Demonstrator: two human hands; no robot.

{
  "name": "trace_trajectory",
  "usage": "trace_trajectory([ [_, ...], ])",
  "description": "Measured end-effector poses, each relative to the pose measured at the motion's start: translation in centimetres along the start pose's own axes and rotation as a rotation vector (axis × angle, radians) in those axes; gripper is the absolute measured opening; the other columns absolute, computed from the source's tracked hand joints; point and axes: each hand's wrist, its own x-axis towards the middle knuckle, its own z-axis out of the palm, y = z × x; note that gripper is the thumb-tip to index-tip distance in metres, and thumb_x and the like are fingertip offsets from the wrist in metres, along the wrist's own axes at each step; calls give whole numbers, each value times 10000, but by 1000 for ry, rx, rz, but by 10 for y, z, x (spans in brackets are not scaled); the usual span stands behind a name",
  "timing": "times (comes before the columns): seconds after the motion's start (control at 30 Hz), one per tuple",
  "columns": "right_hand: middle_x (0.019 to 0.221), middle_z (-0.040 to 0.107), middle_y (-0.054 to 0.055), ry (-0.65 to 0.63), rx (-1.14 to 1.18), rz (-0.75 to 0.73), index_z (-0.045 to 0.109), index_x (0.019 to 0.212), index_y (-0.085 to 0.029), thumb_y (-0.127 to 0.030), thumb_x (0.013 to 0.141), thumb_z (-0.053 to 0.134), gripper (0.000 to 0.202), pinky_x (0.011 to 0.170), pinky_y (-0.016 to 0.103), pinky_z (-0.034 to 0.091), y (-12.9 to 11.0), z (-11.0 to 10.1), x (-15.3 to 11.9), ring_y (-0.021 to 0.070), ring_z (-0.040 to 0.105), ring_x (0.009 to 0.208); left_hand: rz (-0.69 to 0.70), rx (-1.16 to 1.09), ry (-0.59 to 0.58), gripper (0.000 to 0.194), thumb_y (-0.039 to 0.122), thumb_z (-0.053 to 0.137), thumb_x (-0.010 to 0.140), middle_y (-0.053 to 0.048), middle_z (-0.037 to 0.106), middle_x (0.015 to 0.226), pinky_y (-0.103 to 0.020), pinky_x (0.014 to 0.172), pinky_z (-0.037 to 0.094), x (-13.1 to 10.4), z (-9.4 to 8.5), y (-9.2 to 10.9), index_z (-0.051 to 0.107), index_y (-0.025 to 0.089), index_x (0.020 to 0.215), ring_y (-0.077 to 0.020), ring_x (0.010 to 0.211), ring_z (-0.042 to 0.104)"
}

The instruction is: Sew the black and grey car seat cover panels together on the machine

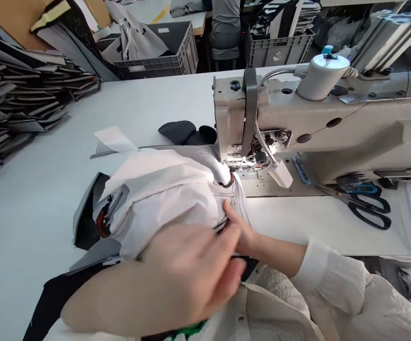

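Note:
A sewn piece of white and grey fabric (pixel 170 184) with dark and orange-red edging lies bunched before the sewing machine (pixel 234 118). Its right edge reaches in under the lit needle area. My right hand (pixel 241 232) grips this edge at the front, thumb on top and the other fingers hidden beneath. Across the near side of the fabric passes my left hand (pixel 194 270), smeared by motion. Its fingers look bent, but whether they hold anything is not clear. Black padded parts (pixel 187 132) of the piece stick out behind it.
Black-handled scissors (pixel 369 208) and blue thread snips (pixel 300 169) lie right of the needle. A thread cone (pixel 322 76) stands on the machine. Stacked dark panels (pixel 24 90) fill the table's left. Grey crates (pixel 163 61) and a seated person (pixel 227 23) are beyond.

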Motion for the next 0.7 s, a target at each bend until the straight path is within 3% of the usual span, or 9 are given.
trace_trajectory([
  [0.07,687,523,-4,30,-77,-1,554,837,-239,-664,811,459,436,695,310,429,-4,-2,-3,175,526,712,27,138,-101,522,381,565,796,-81,618,807,-341,572,494,14,29,25,522,204,1286,-230,704,577],
  [0.17,689,507,-7,19,-343,-50,530,779,-227,-546,805,506,322,686,311,434,-17,-11,-15,162,502,678,-72,324,-226,670,221,550,808,-117,595,904,-309,578,495,42,59,34,316,145,1431,-252,830,581],
  [0.27,733,522,10,-105,-1066,-323,532,718,-208,-354,818,508,179,698,306,417,-34,-20,-39,156,491,697,-168,308,-343,669,122,417,846,-121,598,911,-301,582,492,57,67,22,196,178,1474,-252,832,600],
  [0.37,752,566,19,-152,-1714,-555,577,761,-200,-258,879,438,191,656,279,377,-53,-27,-57,151,510,701,-182,164,-450,722,118,379,832,-122,634,931,-340,629,496,60,64,5,91,188,1491,-267,796,631],
  [0.43,789,603,23,-36,-1895,-673,613,858,-209,-257,915,403,222,618,261,355,-64,-35,-57,148,533,707,-156,26,-478,756,145,377,822,-116,657,953,-351,686,493,61,62,-6,31,182,1493,-276,832,639],
  [0.57,890,589,54,369,-2050,-869,613,1145,-237,-224,904,408,317,577,252,329,-82,-58,-24,160,529,750,-144,-218,-606,776,166,364,795,-126,647,1101,-304,717,482,67,57,-21,29,187,1495,-253,877,640],
  [0.63,883,557,59,449,-2156,-851,546,1280,-290,-192,874,422,436,547,256,303,-88,-65,-5,165,504,718,-142,-298,-668,800,163,373,770,-137,567,1260,-281,731,480,73,54,-22,39,193,1496,-241,925,631],
  [0.7,860,540,59,434,-2250,-805,501,1328,-337,-179,857,429,502,535,261,284,-92,-64,8,173,497,711,-120,-311,-707,830,161,384,751,-152,503,1336,-278,734,477,79,53,-20,19,187,1495,-245,954,621],
])
